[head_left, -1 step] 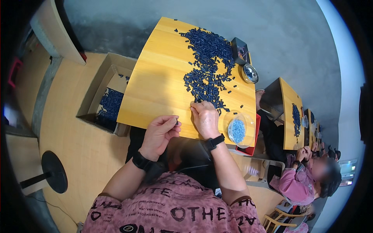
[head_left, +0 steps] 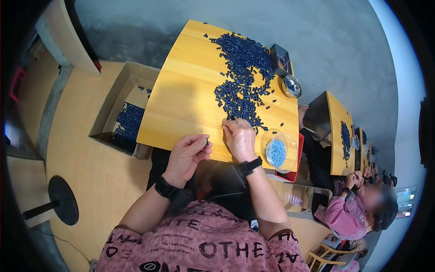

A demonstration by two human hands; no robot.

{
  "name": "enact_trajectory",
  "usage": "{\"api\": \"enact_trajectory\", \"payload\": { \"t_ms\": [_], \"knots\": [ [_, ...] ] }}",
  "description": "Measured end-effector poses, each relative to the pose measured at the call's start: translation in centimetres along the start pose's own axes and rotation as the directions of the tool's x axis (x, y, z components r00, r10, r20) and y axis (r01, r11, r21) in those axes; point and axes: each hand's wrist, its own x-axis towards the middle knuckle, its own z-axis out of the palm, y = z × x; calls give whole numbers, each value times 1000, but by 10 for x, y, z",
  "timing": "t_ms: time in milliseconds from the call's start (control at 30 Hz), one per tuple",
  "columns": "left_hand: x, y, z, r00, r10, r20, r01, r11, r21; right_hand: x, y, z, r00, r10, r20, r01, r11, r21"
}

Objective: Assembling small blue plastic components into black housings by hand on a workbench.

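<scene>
My left hand (head_left: 186,155) is at the table's near edge, its thumb and fingers closed on a small black cylindrical piece (head_left: 207,143) whose end shows at the fingertips. To its right, my right hand (head_left: 240,138) is low over the table with thumb and fingers pinched together. Whatever is between those fingertips, if anything, is hidden. Just beyond the right hand lies a large spread pile of the same dark pieces (head_left: 240,97). Beside the right wrist sits a clear round bowl holding small light-blue parts (head_left: 276,153).
The yellow wooden table (head_left: 174,86) carries a black box (head_left: 280,60) and a metal bowl (head_left: 291,86) at its far right. A red tray (head_left: 294,170) is by the clear bowl. On the floor at left stands a cardboard box (head_left: 104,111) of dark pieces. A co-worker (head_left: 346,215) sits at right.
</scene>
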Motion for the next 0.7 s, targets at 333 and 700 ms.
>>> {"api": "enact_trajectory", "payload": {
  "t_ms": [333,700],
  "knots": [
    [-3,-6,20,992,24,128,-22,1000,-18,-42,-27,-60,808,499,312,-541,422,727],
    [-32,-22,72,936,6,352,30,995,-96,-91,-58,-106,925,377,37,-175,339,924]
  ]
}}
